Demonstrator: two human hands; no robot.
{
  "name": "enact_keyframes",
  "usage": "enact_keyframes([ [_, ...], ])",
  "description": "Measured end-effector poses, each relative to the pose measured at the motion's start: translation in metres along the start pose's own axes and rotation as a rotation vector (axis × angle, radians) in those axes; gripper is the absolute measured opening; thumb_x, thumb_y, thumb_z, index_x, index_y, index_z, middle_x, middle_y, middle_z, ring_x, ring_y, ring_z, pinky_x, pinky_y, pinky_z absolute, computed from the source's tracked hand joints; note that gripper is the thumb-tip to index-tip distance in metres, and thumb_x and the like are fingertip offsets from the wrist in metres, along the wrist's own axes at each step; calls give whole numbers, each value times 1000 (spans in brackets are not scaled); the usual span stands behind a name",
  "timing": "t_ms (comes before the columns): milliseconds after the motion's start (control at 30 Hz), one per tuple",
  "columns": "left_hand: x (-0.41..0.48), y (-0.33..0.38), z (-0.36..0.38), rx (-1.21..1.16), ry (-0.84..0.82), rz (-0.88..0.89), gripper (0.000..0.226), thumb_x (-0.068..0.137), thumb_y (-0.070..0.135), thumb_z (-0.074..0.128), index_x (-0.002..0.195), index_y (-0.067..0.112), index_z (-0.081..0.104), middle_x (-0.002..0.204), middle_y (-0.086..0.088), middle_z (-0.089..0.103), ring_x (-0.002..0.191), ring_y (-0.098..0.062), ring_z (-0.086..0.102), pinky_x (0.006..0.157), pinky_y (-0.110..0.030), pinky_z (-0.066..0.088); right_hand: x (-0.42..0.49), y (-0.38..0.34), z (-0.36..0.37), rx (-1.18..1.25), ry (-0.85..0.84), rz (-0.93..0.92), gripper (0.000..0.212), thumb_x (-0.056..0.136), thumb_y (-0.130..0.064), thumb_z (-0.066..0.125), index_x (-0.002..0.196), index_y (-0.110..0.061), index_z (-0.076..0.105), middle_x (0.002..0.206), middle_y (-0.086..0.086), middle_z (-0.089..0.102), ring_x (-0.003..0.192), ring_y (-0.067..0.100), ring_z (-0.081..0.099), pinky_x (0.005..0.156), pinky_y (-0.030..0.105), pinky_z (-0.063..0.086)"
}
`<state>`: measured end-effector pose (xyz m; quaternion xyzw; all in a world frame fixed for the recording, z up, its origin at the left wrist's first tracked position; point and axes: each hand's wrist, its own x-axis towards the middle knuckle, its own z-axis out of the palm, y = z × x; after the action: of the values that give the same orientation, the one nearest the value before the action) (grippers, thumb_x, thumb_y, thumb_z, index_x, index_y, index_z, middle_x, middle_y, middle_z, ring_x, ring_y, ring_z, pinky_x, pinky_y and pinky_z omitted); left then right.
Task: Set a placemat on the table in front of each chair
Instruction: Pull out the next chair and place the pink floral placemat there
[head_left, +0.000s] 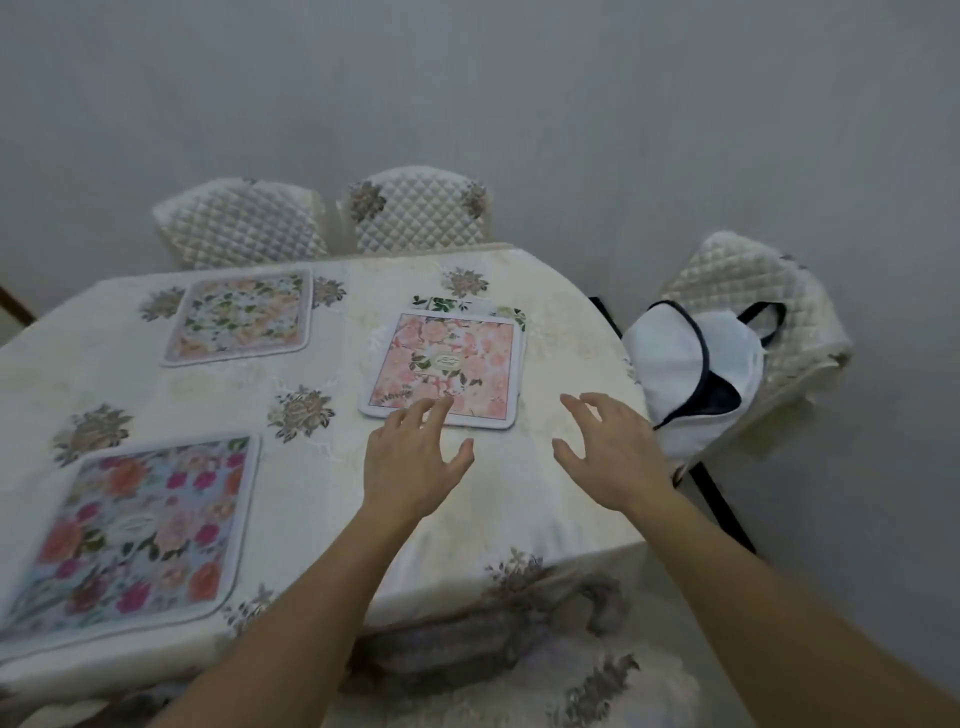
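Observation:
A stack of floral placemats lies at the table's right; the top one is pink (447, 366), and a green-leafed mat (511, 313) peeks out beneath it. My left hand (410, 460) hovers open, its fingertips at the stack's near edge. My right hand (610, 449) is open over the cloth just right of the stack, holding nothing. A pale peach placemat (241, 314) lies before the far left chair (236, 223). A bright blue-and-pink placemat (135, 535) lies at the near left.
The table (519, 509) wears a cream cloth with grey flower motifs. A second quilted chair (418, 210) stands at the far side. A third chair (753, 291) at the right holds a white bag with dark trim (691, 364). A grey wall stands behind.

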<state>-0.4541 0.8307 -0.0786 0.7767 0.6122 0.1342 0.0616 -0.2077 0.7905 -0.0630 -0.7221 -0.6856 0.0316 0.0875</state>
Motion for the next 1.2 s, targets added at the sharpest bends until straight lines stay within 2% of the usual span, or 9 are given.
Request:
enact_keyframes([
  [100,26,-24,4,1,-32,-80,63,89,57,49,144,29,45,145,1,52,127,-28,50,97,-46,48,41,-2,14,2,-26,-36,65,87,-57,36,145,-26,42,143,5,50,130,26,46,107,44,37],
  [300,83,-60,12,-42,-83,-229,60,93,56,48,146,29,42,146,0,50,123,-30,53,94,-45,48,108,-3,40,31,-50,-59,60,92,-51,46,145,-25,41,142,7,50,128,26,48,106,43,37],
  [533,148,-88,53,69,-173,-269,61,93,57,44,147,28,40,146,-1,50,122,-29,54,93,-43,48,184,6,91,25,-137,-94,60,93,-52,45,147,-25,39,141,6,49,125,26,48,103,42,37],
  [633,172,-96,72,82,-191,-300,61,92,58,45,146,29,41,145,0,51,122,-29,54,91,-43,47,208,10,115,23,-161,-95,59,93,-51,48,145,-23,41,134,8,53,119,28,52,96,43,42],
  [767,203,-109,99,47,-227,-354,59,92,54,48,142,24,45,140,-7,53,119,-34,54,92,-46,48,232,14,141,14,-188,-35,54,95,-48,45,142,-22,41,119,7,56,104,26,55,81,39,45],
  [867,221,-117,116,-21,-201,-414,59,87,58,36,130,20,52,124,-12,59,108,-35,57,85,-49,51,244,15,158,37,-203,17,48,96,-42,46,137,-19,45,108,7,55,95,27,54,74,37,46],
  [933,230,-122,127,-68,-175,-468,54,87,54,41,125,17,53,119,-12,58,106,-35,56,84,-49,51,248,14,168,46,-211,47,44,95,-39,47,131,-15,48,105,8,55,92,28,54,70,37,47],
  [1033,243,-129,138,-78,-151,-518,59,87,47,57,134,11,47,127,-16,52,117,-37,48,88,-49,46,257,11,180,69,-206,89,39,94,-37,48,121,-9,52,105,10,56,93,28,53,70,38,47],
  [1200,256,-139,147,-123,-133,-615,68,86,45,58,140,7,41,134,-18,47,123,-38,45,95,-50,42,270,2,189,225,-176,239,36,94,-35,51,113,-4,51,105,13,53,90,29,53,69,36,46],
])
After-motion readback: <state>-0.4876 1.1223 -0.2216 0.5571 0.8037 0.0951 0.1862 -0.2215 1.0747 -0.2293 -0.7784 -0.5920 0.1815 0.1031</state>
